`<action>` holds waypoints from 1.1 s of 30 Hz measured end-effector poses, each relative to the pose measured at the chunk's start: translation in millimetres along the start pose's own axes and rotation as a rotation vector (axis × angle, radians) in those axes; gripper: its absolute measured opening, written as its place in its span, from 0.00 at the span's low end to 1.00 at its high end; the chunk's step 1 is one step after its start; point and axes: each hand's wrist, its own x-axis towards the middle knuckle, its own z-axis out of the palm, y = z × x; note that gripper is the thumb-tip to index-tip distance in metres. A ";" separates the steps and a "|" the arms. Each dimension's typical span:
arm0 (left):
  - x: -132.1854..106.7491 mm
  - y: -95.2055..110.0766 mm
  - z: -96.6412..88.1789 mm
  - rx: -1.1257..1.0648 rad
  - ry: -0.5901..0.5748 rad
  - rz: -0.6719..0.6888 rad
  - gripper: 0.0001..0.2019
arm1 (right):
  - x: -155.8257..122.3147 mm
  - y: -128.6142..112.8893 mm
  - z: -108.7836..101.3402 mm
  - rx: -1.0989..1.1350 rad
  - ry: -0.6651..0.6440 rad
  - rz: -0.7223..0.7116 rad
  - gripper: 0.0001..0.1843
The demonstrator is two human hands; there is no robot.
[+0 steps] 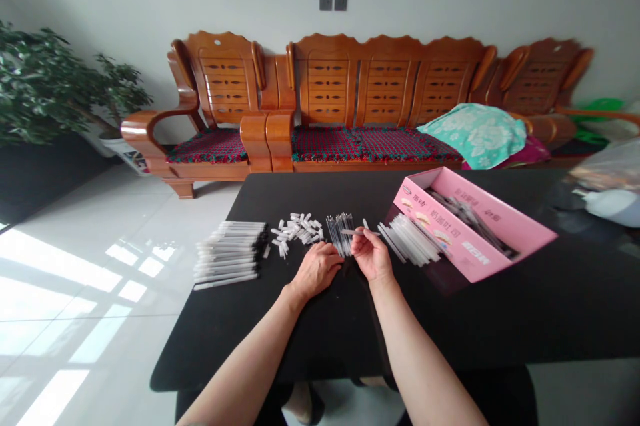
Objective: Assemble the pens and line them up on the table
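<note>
My right hand (371, 255) pinches a slim whitish pen barrel (354, 232), held nearly level above the table with its tip to the left. Just left of it, my left hand (316, 270) has its fingers curled at the near ends of a row of thin pen refills (340, 223); anything within those fingers is hidden. Beyond my left hand lies a heap of short white pen caps (299, 229). To the right of my hands is a row of translucent white pen barrels (411, 239). Pens with white barrels and dark ends (230, 253) are stacked on the left.
A pink cardboard box (467, 249) holding many dark slim pieces stands on the black table (330, 339), at the right. Plastic bags (613, 179) rest at the far right. Behind the table is a wooden sofa (325, 93) with a turquoise cloth (475, 133).
</note>
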 end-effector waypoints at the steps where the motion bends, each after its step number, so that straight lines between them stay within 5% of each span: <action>1: -0.4 -0.2 -0.1 0.005 0.003 0.007 0.13 | 0.0 0.0 -0.2 0.002 -0.001 -0.001 0.04; 18: -3.5 -0.2 -8.2 -0.093 -0.020 0.012 0.11 | -0.1 -1.0 1.0 0.020 0.001 0.002 0.05; 29: -6.7 -4.4 -6.8 -0.287 0.103 -0.062 0.08 | 1.7 0.4 -3.8 0.038 -0.006 -0.009 0.05; 33: -4.8 -5.3 -9.2 -0.528 0.253 -0.253 0.07 | 1.5 1.5 -4.2 0.021 -0.046 -0.014 0.05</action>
